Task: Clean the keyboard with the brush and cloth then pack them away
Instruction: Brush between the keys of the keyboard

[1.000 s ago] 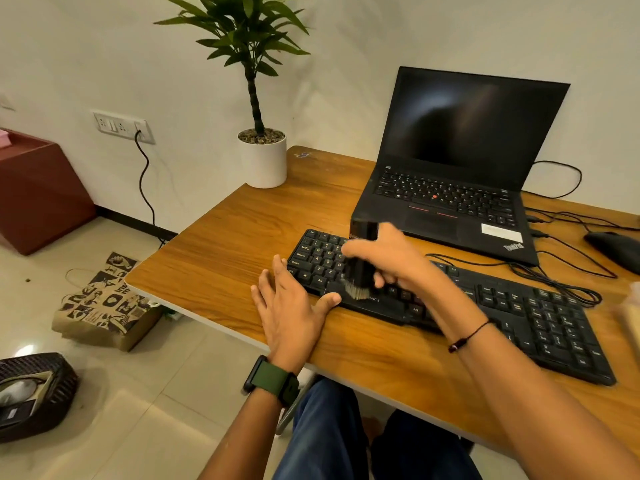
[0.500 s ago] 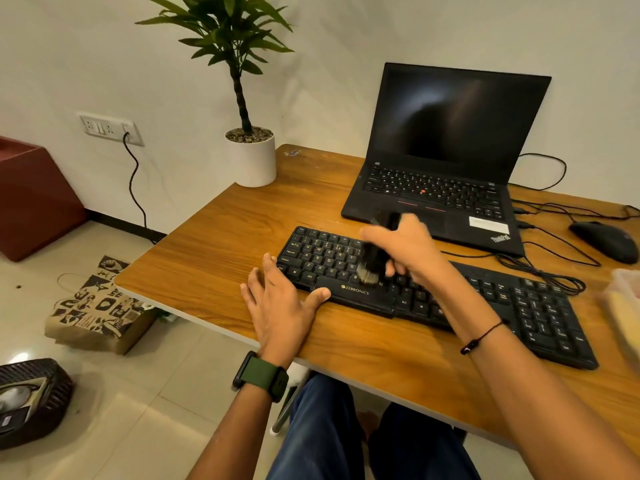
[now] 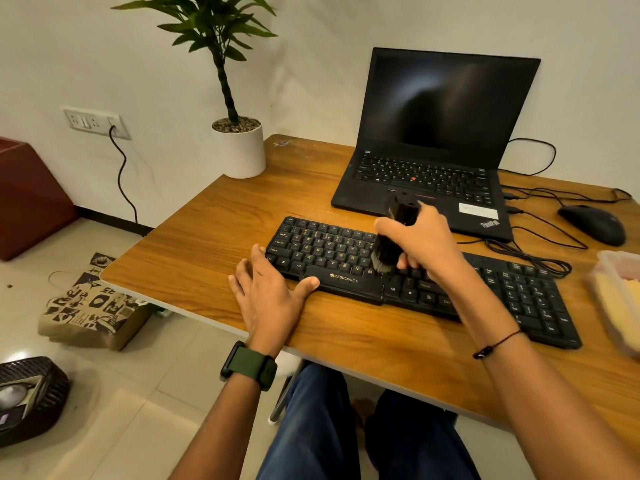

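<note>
A black keyboard [image 3: 325,252] lies slantwise on the wooden desk [image 3: 214,223]. My right hand [image 3: 426,242] grips a black cylindrical brush [image 3: 393,237] held upright, its pale bristles touching the keys near the keyboard's middle. My left hand [image 3: 268,294] lies flat on the desk at the keyboard's near left corner, fingers spread, thumb against the front edge by the space bar. A clear plastic box [image 3: 616,299] with something yellow inside sits at the right edge, blurred; I cannot tell if it is the cloth.
An open black laptop [image 3: 433,133] stands behind the keyboard. A black mouse [image 3: 592,223] and loose cables [image 3: 533,258] lie to the right. A potted plant [image 3: 239,147] occupies the desk's back left corner. On the floor sit a paper bag [image 3: 90,306] and a dark basket [image 3: 31,393].
My right hand has swept the brush rightward along the keys, from the left part of the keyboard toward its middle. My left hand has stayed in place at the keyboard's corner.
</note>
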